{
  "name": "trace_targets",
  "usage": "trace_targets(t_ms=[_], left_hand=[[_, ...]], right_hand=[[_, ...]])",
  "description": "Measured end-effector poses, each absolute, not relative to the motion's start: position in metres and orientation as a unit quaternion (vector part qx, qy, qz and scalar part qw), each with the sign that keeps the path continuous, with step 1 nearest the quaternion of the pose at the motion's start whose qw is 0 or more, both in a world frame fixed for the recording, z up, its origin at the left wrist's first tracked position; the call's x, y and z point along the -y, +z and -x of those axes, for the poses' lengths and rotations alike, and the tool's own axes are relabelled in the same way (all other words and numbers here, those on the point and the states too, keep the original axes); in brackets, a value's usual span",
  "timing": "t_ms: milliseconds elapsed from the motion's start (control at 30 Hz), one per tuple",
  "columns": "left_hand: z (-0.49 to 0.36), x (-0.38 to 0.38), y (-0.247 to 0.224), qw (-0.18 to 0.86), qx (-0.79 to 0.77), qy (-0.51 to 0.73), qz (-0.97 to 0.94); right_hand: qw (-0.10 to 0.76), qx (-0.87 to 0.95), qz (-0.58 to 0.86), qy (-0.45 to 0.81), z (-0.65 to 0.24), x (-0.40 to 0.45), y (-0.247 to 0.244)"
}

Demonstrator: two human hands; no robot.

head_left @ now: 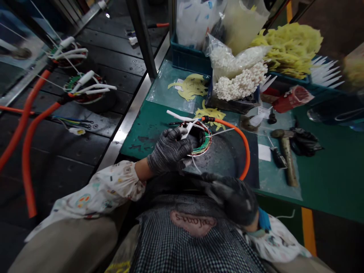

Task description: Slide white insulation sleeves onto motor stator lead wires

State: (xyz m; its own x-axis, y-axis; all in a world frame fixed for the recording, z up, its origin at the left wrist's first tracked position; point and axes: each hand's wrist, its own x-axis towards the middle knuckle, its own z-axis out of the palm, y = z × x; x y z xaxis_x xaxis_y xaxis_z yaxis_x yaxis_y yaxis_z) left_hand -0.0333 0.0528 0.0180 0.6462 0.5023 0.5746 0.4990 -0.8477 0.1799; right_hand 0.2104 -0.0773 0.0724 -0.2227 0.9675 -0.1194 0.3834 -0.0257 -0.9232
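A motor stator (207, 143) with a green and copper-coloured winding ring sits at the bench's near edge. White sleeved leads (178, 115) and a thick orange cable (247, 151) come out of its top. My left hand (172, 148), in a grey glove, is at the stator's left rim, fingers closed round a white sleeve (187, 131). From the near rim a thin white cord (196, 165) runs down towards my right hand (234, 197). That gloved hand is low in front of my apron, blurred; whether its fingertips grip the cord I cannot make out.
Two similar stators (88, 89) with orange cables stand on the dark slatted surface at left. Yellow pieces (189, 87) and a box of white bits (239, 83) lie behind. A hammer (288, 159) and a black-handled tool (278, 157) rest at right. A metal post (142, 38) rises at back left.
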Motion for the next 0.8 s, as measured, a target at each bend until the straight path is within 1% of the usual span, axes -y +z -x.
trace_targets(t_ms=[67,133,233,333,367,433,500,567,667,800], left_hand=[[0.038,-0.058,0.018,0.01,-0.243,0.318,-0.916],[0.041,-0.063,0.018,0.028,-0.215,0.321,-0.922],[0.043,-0.067,0.02,0.051,-0.199,0.335,-0.92],[0.041,-0.068,0.022,0.053,-0.185,0.35,-0.917],[0.04,-0.068,0.023,0.052,-0.184,0.355,-0.915],[0.037,-0.067,0.024,0.046,-0.186,0.369,-0.91],[0.035,-0.067,0.025,0.036,-0.191,0.383,-0.903],[0.033,-0.066,0.026,0.036,-0.191,0.388,-0.901],[0.033,-0.066,0.024,0.045,-0.192,0.399,-0.896],[0.034,-0.067,0.019,0.033,-0.203,0.396,-0.895]], right_hand=[[0.299,0.682,0.566,0.354,-0.204,0.065,0.057],[0.286,0.704,0.594,0.265,-0.198,0.049,0.042],[0.28,0.699,0.63,0.188,-0.193,0.024,0.035],[0.26,0.717,0.635,0.121,-0.189,0.002,0.045],[0.261,0.729,0.621,0.12,-0.187,-0.004,0.049],[0.295,0.736,0.588,0.162,-0.185,-0.013,0.057],[0.356,0.706,0.567,0.232,-0.186,-0.018,0.063],[0.396,0.676,0.539,0.31,-0.19,-0.02,0.067],[0.395,0.678,0.496,0.372,-0.196,-0.02,0.071],[0.406,0.668,0.509,0.359,-0.198,-0.019,0.069]])
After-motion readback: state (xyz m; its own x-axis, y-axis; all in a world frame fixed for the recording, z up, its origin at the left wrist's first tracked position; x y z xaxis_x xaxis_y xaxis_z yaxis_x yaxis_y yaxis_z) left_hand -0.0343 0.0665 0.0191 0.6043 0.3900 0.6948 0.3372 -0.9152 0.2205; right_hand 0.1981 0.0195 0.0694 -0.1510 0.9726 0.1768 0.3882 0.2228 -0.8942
